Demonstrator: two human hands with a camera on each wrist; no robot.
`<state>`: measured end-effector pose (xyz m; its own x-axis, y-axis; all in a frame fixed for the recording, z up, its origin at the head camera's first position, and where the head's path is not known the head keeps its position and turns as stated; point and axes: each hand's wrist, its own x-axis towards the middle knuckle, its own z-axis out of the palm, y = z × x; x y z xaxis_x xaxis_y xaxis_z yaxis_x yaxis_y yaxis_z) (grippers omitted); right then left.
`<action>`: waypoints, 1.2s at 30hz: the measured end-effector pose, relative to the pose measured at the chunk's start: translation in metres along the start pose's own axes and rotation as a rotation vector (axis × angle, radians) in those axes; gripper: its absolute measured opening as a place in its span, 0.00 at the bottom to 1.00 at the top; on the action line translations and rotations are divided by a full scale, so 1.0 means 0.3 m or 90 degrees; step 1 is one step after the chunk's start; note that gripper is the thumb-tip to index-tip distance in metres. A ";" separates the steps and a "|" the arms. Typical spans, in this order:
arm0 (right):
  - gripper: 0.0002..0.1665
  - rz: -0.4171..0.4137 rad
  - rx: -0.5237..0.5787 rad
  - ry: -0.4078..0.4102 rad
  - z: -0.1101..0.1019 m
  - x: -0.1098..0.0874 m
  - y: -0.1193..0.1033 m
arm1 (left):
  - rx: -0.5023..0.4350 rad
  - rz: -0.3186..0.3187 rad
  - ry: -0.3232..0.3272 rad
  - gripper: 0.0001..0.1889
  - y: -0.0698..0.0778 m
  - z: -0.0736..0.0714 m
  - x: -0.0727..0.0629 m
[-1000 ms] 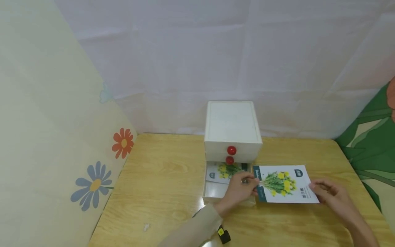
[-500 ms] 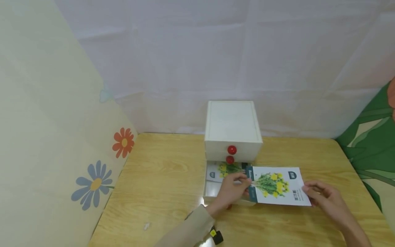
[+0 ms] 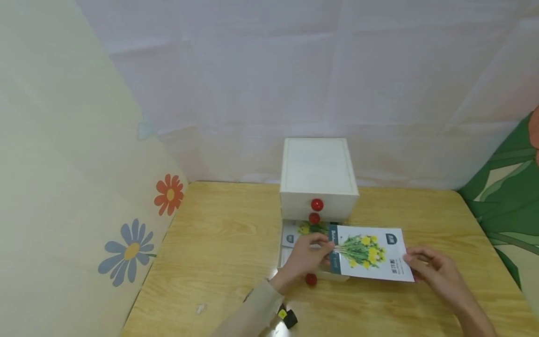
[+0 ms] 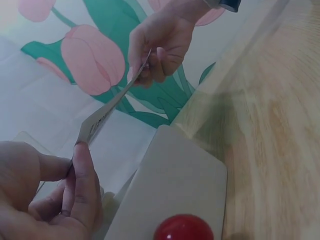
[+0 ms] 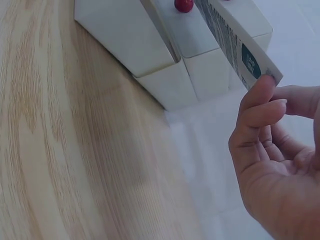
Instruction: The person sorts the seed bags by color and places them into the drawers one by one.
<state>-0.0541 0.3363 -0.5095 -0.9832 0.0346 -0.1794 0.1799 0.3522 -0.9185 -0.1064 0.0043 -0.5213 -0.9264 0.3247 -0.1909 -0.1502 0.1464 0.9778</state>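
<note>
Between both hands is a flat white seed packet [image 3: 370, 252] printed with yellow flowers and a dark green band. My left hand [image 3: 304, 256] pinches its banded left edge between thumb and fingers. The right edge is pinched by my right hand [image 3: 435, 271]. Below and left of the packet, the lowest drawer [image 3: 286, 255] of a small white drawer cabinet [image 3: 317, 166] is pulled out. Inside lies another flower-printed packet [image 3: 294, 232], partly covered by the held one and my left hand. In the right wrist view the held packet [image 5: 235, 45] shows its printed underside.
Red round knobs mark the drawers, the upper knob [image 3: 317, 204] on a closed one. A black and yellow object [image 3: 288, 316] is by the left sleeve. The wooden table [image 3: 219, 234] meets a white cloth backdrop [image 3: 252, 93] behind and a flower-printed panel [image 3: 63, 187] at left.
Both hands have carried the packet left, so its banded end now overlaps the open drawer. The lower drawer's red knob has come into sight below my left hand.
</note>
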 end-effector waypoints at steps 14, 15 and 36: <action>0.10 -0.009 0.042 -0.012 0.083 0.013 -0.031 | 0.051 0.006 -0.016 0.14 0.001 -0.085 -0.015; 0.10 -0.007 0.039 -0.010 0.089 0.012 -0.032 | 0.052 0.008 -0.017 0.15 0.000 -0.091 -0.016; 0.14 0.033 0.080 -0.007 0.178 0.012 -0.054 | 0.020 0.005 -0.015 0.14 0.004 -0.184 -0.071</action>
<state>-0.0589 0.2807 -0.5140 -0.9723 0.0393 -0.2305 0.2333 0.2302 -0.9448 -0.1059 -0.0539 -0.5114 -0.9190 0.3480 -0.1852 -0.1311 0.1733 0.9761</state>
